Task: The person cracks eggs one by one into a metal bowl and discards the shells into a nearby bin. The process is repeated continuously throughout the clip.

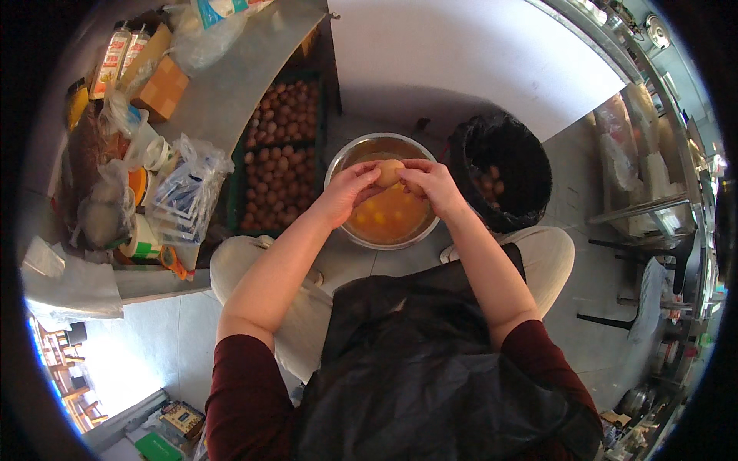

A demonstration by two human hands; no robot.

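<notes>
A brown egg [390, 172] is held up between my two hands, above a steel bowl [429, 235]. My left hand [350, 187] grips it from the left with thumb and fingertips. On the other side, the fingers of my right hand [436, 183] meet it; whether a second egg lies under them, I cannot tell. Orange-yellow beaten-looking liquid egg [392, 219] with several whole yolks fills the lower part of the bowl, which stands on the floor between my feet.
Green crates [233, 196] of brown eggs [277, 187] stand left of the bowl. On its right is a bin lined with a black bag [522, 167], with eggshells [490, 183] inside. A cluttered metal counter [253, 52] overhangs the left; a metal rack [640, 207] is at right.
</notes>
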